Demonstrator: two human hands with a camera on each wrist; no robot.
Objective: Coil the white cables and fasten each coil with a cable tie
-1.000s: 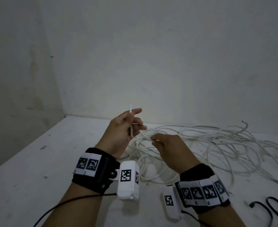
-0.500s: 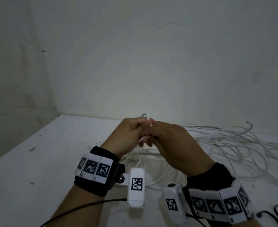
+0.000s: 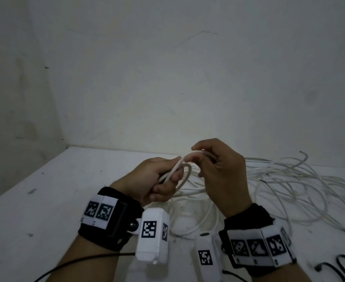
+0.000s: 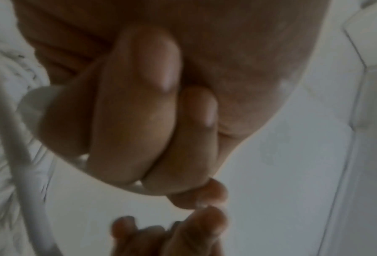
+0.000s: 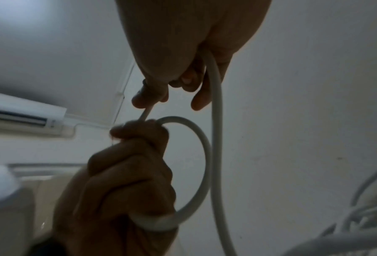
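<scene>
- Your left hand [image 3: 159, 180] has its grip curled tight round the first small loop of white cable [image 5: 201, 143], held above the tabletop [image 3: 45, 200].
- Your right hand [image 3: 218, 167] pinches the same cable just beside it, fingers bent, feeding the next turn.
- Rest of the cable lies in a loose tangle [image 3: 289, 180] to the right.
- Likely light, springy, smooth-jacketed: it will want to uncoil, so hold where the turns cross.
- Cable end is hidden in the fists. No cable tie is clearly seen; the dark loops [image 3: 342, 267] are cut off by the frame edge.
</scene>
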